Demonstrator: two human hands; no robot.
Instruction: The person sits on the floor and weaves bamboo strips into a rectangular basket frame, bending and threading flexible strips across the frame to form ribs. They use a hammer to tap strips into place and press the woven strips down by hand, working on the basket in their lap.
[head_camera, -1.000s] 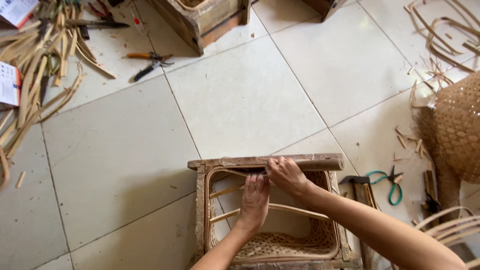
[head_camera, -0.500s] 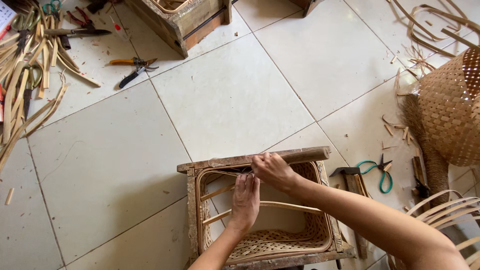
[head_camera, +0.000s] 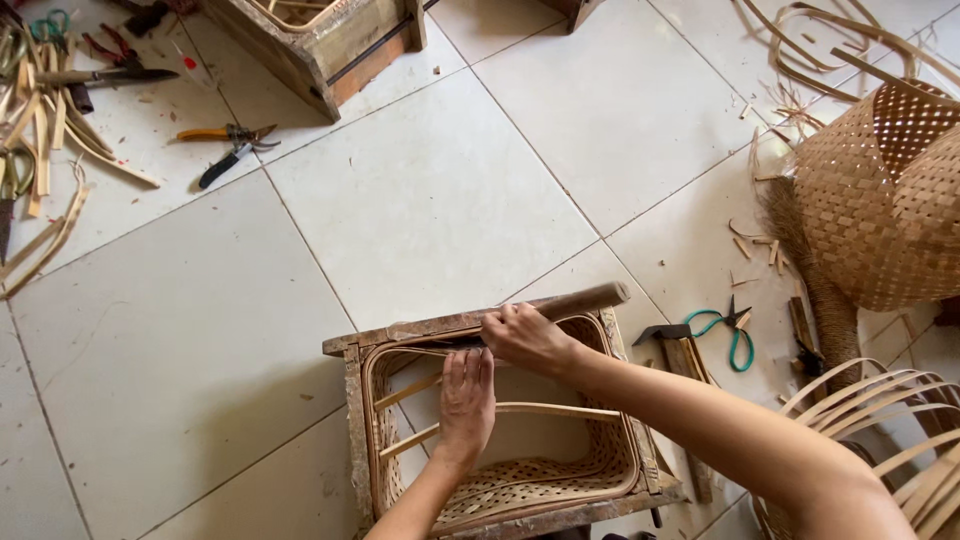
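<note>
A rectangular wooden frame (head_camera: 352, 412) lies on the tiled floor with a half-woven rattan basket (head_camera: 520, 482) seated inside it. My left hand (head_camera: 466, 396) lies flat, fingers together, pressing a thin cane strip against the basket's far inner rim. My right hand (head_camera: 524, 335) is curled at that same rim, pinching the cane strip (head_camera: 425, 351) just under the frame's far rail. Two cane ribs (head_camera: 560, 409) cross the basket's open middle.
A hammer (head_camera: 672, 348) and green-handled scissors (head_camera: 737, 330) lie right of the frame. A large woven basket (head_camera: 880, 200) and bent cane loops (head_camera: 880, 410) stand at right. Pliers (head_camera: 225, 150), loose cane strips (head_camera: 50, 130) and another wooden frame (head_camera: 320, 40) are at the far left.
The view has shifted so the frame sits slightly lower right. Both hands stay at the far rim, the left one slid a little nearer the right.
</note>
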